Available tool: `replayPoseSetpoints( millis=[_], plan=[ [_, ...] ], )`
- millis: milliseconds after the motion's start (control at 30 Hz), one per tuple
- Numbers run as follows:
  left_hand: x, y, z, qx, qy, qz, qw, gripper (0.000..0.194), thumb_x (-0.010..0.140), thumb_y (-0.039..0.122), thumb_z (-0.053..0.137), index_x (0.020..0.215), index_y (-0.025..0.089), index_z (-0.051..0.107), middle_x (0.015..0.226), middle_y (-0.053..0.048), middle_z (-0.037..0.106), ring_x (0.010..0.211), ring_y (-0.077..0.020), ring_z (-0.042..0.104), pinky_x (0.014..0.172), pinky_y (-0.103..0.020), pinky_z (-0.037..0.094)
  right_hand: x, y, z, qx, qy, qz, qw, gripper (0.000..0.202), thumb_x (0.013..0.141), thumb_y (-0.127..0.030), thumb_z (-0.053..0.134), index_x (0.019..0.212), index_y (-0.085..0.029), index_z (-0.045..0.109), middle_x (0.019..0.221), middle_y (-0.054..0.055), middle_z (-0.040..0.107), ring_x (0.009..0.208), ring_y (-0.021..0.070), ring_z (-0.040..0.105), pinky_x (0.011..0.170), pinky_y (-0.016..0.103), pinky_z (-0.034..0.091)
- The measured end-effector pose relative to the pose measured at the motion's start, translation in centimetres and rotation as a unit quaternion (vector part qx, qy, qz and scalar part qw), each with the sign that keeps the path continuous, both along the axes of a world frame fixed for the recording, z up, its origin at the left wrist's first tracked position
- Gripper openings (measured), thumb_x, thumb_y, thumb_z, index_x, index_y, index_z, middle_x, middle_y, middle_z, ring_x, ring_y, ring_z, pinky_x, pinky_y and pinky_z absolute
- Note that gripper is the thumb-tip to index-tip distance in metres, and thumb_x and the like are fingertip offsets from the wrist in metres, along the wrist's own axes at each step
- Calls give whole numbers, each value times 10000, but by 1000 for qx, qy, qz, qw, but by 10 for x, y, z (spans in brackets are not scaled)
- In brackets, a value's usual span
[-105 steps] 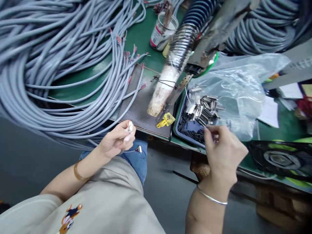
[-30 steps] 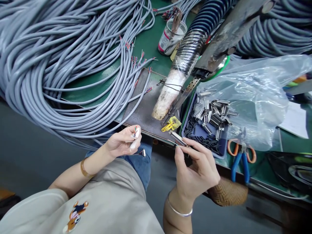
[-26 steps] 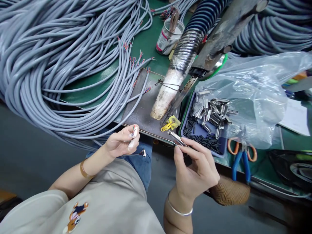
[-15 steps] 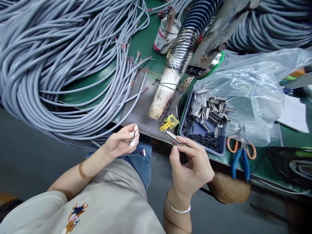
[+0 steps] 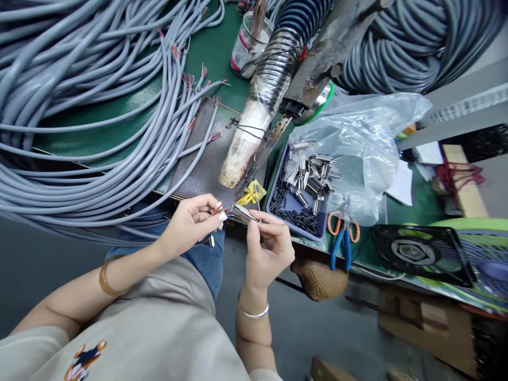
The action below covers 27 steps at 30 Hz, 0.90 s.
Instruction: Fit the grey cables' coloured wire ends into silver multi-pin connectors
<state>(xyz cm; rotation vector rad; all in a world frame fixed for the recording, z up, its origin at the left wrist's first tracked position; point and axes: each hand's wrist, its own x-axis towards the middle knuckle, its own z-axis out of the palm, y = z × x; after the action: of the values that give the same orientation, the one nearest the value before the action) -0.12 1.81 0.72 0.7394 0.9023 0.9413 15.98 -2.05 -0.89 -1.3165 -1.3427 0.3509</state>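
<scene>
Pinched in my left hand point(image 5: 193, 220) are thin coloured wires point(image 5: 219, 210), their ends pointing right; white material covers the fingertips. My right hand point(image 5: 268, 246) grips a metal multi-pin connector point(image 5: 243, 211) between thumb and fingers. The wire ends and the connector are close together, just in front of the bench edge; whether they touch is too small to tell. A small connector point(image 5: 211, 241) hangs below my left hand. Above the held connector, a yellow clip point(image 5: 251, 196) lies on the dark plate point(image 5: 194, 161), near the white-wrapped end of a duct point(image 5: 242, 143).
Grey cables point(image 5: 130, 174) spread over the left. To the right are a blue tray point(image 5: 272, 198) of connectors and black pieces, a plastic bag point(image 5: 357, 148), orange-handled scissors point(image 5: 356, 233), blue-handled pliers point(image 5: 337, 248) and a black fan point(image 5: 420, 253). A jar point(image 5: 243, 50) stands behind.
The view has shifted right. My hands have come closer together, bringing the connector near the wires. The coloured wire ends now show fanned out at my left fingertips.
</scene>
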Motion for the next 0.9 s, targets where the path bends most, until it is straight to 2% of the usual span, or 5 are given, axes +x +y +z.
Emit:
replayPoseSetpoints(
  millis=[133,400,700,900],
  plan=[
    [4,3,1,42,39,16,998,214,763,274,798,769,140,631,522,69,497,413,-37,412,389,-137,355,-2,6,-5,-27,39,8,999,128,934,-209,702,842,-206,614,984,45,785,856,169,775,739,300,630],
    [10,6,-2,69,62,46,995,204,759,262,772,742,147,605,589,30,552,448,-41,415,404,-151,334,-3,18,-2,11,-19,4,1000,173,914,-176,712,785,-208,601,940,35,775,866,159,757,744,294,611],
    [12,13,0,68,70,51,994,167,765,241,767,739,151,629,625,16,603,475,-53,459,415,-148,350,-2,24,-3,41,-71,9,997,159,897,-132,721,806,-218,623,961,16,783,865,165,762,743,309,624],
    [12,16,2,72,77,55,993,175,755,219,765,719,157,605,578,41,561,446,-40,424,418,-148,320,0,28,-2,56,-91,15,994,160,885,-107,728,831,-224,633,982,8,786,883,162,762,748,303,624]
  ],
)
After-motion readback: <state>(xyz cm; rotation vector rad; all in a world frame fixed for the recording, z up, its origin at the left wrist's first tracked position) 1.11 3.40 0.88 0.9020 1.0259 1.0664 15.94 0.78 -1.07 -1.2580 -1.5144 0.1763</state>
